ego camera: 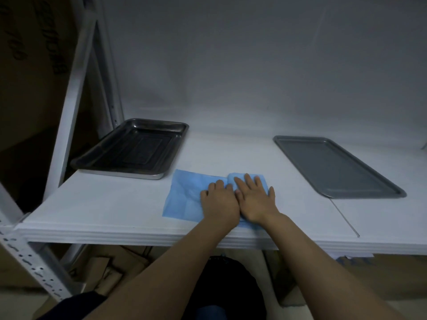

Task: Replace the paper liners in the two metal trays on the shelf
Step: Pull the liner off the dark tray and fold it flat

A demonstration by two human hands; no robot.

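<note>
A blue liner [184,199] lies mid-frame on the white shelf [104,209], partly folded under two flat, open hands: left [219,203] and right [256,198], touching side by side. A shiny tray [131,150] sits centre-left, a grey tray [335,167] centre-right, both bare.

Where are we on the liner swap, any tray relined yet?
Neither tray is relined. Done: the shiny tray on the left and the flat grey tray on the right both sit bare on the shelf, so the old liners look removed. In hand: the left hand and right hand press flat on a blue paper liner, partly unfolded, between them. Left: lining both.
</note>
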